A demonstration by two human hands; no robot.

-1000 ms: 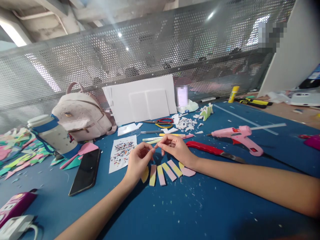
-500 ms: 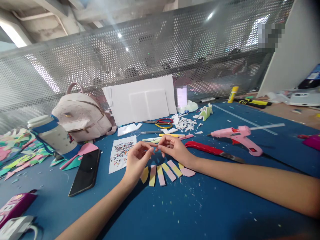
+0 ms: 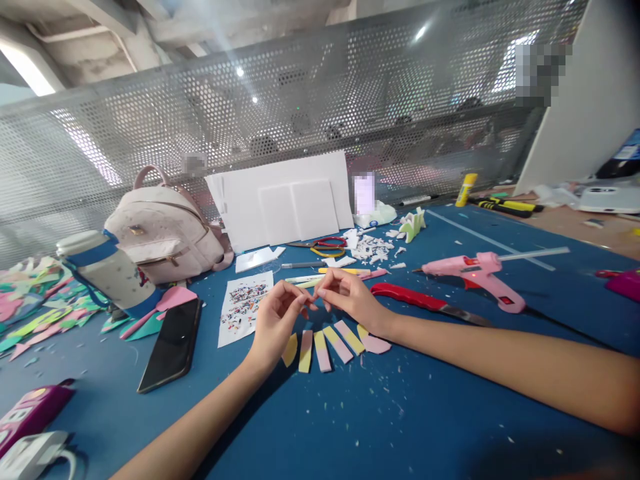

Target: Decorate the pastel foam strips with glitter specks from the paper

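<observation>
Fanned flat on the blue mat (image 3: 350,427), just beneath the grip: pink and yellow strips (image 3: 323,348). Above them, left hand (image 3: 274,320) and right hand (image 3: 350,297) pinched closed, fingertips meeting. Too small to tell whether anything sits between. Left of the grip, a speckled sheet (image 3: 245,305), then a black phone (image 3: 173,343). Right of it, a red knife (image 3: 415,298), and beyond that a pink glue gun (image 3: 475,272).

Perforated metal screen (image 3: 150,113) behind blue table (image 3: 350,427); concrete ceiling (image 3: 165,20), bright light strip (image 3: 23,67) upper left.
</observation>
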